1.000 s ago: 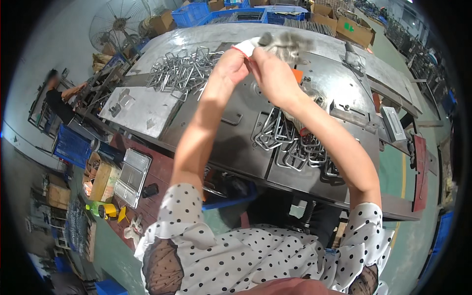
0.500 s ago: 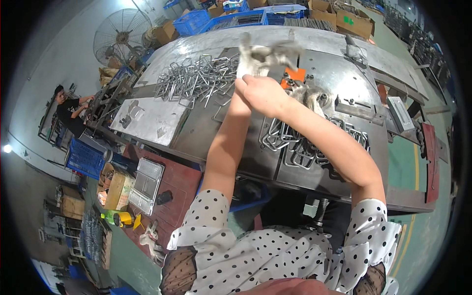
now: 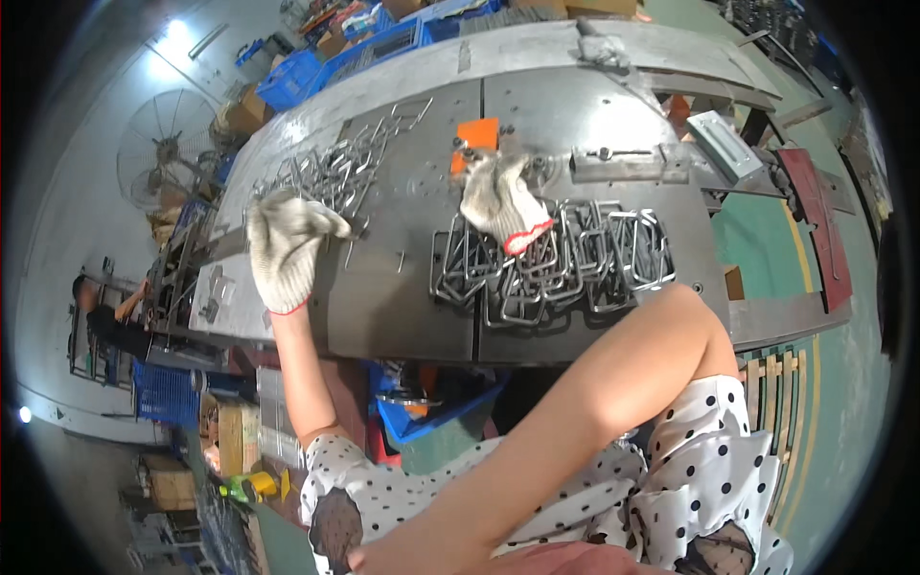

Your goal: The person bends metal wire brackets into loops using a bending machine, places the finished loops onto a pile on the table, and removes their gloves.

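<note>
A white knit work glove with a red hem covers my left hand (image 3: 286, 244), raised at the near left of the metal table (image 3: 402, 307). Its thumb sticks out to the right, and nothing shows in its grasp. Just beyond it is a heap of bent metal rod pieces (image 3: 335, 172). My bare right hand (image 3: 412, 541) is down by my chest at the lower edge, its fingers mostly hidden. A second work glove (image 3: 503, 201) lies partly over rectangular bent rod pieces (image 3: 585, 259) at the table's middle right.
An orange block (image 3: 476, 134) and a slotted metal bar (image 3: 628, 165) sit on the table beyond the loose glove. Below the near edge stands a blue bin (image 3: 436, 417). A person (image 3: 110, 321) works at the far left, near a large fan (image 3: 168, 149).
Both hands were together at a glove over the table; now my left hand wears it and has moved left. My right hand has come down to my chest. The view has shifted.
</note>
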`<state>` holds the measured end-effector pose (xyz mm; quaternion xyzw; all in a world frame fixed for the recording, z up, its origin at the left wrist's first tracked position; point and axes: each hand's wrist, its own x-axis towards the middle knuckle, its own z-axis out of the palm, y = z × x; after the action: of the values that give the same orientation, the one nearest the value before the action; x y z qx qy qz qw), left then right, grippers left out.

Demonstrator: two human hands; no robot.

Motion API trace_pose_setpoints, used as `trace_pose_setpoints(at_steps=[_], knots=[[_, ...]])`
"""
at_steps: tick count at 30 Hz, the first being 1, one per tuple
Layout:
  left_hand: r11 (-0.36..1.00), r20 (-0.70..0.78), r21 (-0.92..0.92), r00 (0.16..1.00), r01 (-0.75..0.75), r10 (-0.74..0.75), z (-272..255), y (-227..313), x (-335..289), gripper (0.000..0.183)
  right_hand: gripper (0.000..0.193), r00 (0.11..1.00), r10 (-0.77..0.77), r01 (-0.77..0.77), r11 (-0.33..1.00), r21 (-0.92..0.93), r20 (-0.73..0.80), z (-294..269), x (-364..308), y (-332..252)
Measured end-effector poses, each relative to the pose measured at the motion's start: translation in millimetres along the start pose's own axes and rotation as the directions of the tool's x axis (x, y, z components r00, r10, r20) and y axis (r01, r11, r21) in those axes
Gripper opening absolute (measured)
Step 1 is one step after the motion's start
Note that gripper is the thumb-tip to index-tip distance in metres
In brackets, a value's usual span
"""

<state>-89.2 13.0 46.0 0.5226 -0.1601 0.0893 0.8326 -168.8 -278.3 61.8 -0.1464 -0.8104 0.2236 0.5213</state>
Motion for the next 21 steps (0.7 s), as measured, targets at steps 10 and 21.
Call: trace_pose_setpoints(at_steps=[10, 21], knots=[[0.987, -0.198, -0.063, 0.971, -0.147, 0.132, -17.5, -4.1, -39.6, 0.046, 0.034, 0.984, -0.158, 0.160, 0.987, -0.011, 0.083, 32.7, 24.9, 15.5], [0.992, -0.149, 0.078, 0.983, -0.099, 0.109, -12.1, -20.9, -37.5, 0.050, 0.039, 0.963, 0.249, -0.206, 0.924, 0.323, -0.098, 99.0, 17.8, 32.3]])
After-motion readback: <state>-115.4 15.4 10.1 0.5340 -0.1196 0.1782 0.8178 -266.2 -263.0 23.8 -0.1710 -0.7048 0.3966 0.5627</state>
